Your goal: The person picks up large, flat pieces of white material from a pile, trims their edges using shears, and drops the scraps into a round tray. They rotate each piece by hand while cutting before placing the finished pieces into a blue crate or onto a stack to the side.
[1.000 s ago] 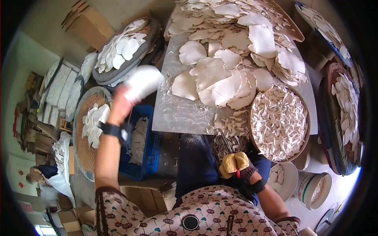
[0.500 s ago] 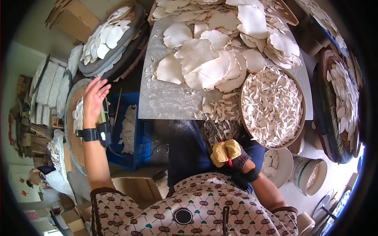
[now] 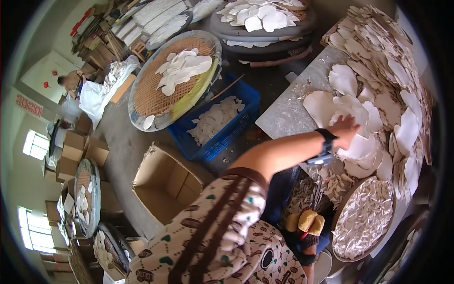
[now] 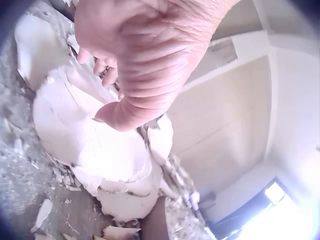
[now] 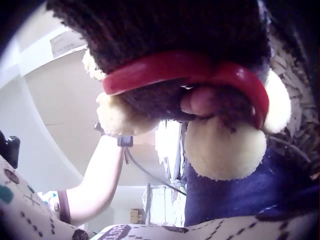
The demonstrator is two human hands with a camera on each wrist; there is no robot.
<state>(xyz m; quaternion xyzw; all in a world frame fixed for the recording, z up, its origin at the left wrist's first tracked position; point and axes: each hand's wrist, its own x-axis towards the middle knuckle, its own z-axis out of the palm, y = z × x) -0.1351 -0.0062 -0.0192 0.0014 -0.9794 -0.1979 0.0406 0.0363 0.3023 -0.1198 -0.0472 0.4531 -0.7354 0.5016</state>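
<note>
My bare left hand (image 3: 345, 131) reaches over a stack of thin, white, irregular round slices (image 3: 359, 149) on a grey table (image 3: 288, 111). Its fingers are spread, and in the left wrist view the thumb lies right over the top slice (image 4: 112, 150). Low near my lap, my gloved right hand (image 3: 309, 244) grips scissors (image 3: 318, 193) by their red handles. Yellow foam pads (image 5: 225, 150) wrap the hand and fingers in several places. The blades point away from me, over a heap of cut strips (image 3: 300, 194).
Right of the scissors sits a round tray (image 3: 337, 215) full of white strips. A large bank of slices (image 3: 388, 80) covers the table's far side. To the left are a blue crate (image 3: 224, 139), a woven tray (image 3: 146, 94) and an open cardboard box (image 3: 151, 189).
My left hand tossed a slice off to the left, emptied, and then swung back right over the stack on the table. The view turned left; the right hand kept its grip on the scissors.
</note>
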